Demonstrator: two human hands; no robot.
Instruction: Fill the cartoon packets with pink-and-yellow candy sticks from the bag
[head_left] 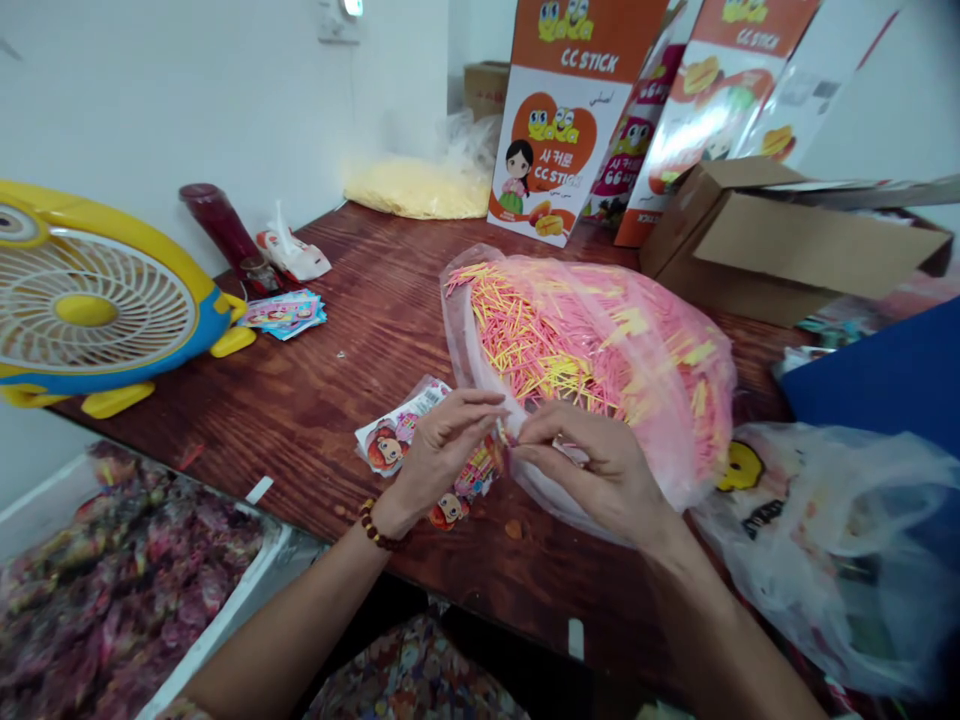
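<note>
pinching a small wrapper between left hand and right hand, filled bag beyond, fan at left

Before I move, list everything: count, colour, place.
fan: one, yellow, left
bottle: one, maroon, beside fan
tissue pack: one, white, beside bottle
packets: several, blue, before bottle
heap: one, yellow, back
cartons: several, orange-white, back
cardboard box: one, brown, right
stick bag: one, pink-yellow, centre
unclear object: one, blue, right
carrier bag: one, whitish, right
bin: one, white, lower left
scraps: many, reddish, in bin
wrappers: several, multicoloured, front
table: one, brown, beneath
socket: one, white, top
left hand: one, bare, front
right hand: one, bare, front
</note>
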